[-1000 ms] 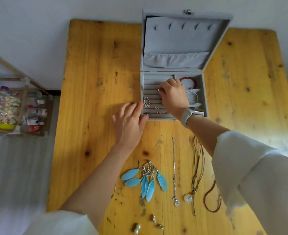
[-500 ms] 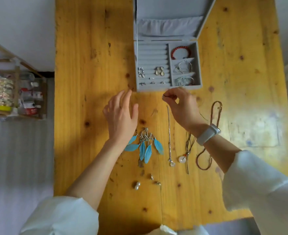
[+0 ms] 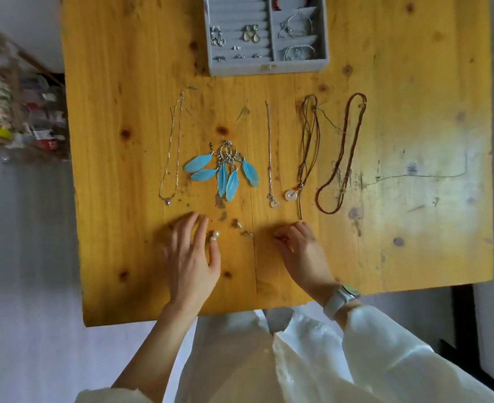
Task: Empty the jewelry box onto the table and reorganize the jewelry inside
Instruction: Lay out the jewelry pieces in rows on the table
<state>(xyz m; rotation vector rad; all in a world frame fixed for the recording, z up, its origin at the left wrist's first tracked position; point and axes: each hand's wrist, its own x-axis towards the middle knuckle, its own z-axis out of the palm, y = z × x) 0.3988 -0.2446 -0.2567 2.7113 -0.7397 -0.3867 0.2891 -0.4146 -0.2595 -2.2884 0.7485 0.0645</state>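
Five necklaces (image 3: 270, 152), two pearl earrings (image 3: 214, 237)

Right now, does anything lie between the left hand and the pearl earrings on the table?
Nothing visible does. The left hand is open over the table, and the pearl earrings lie right at its fingertips, with no other jewelry between. The blue feather earrings lie farther away, toward the jewelry box.

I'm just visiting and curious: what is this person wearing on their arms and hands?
Both arms wear loose white sleeves pushed back, leaving the forearms bare. The right wrist carries a watch with a pale, whitish strap. The left hand and right hand are ungloved, with no rings visible on the fingers.
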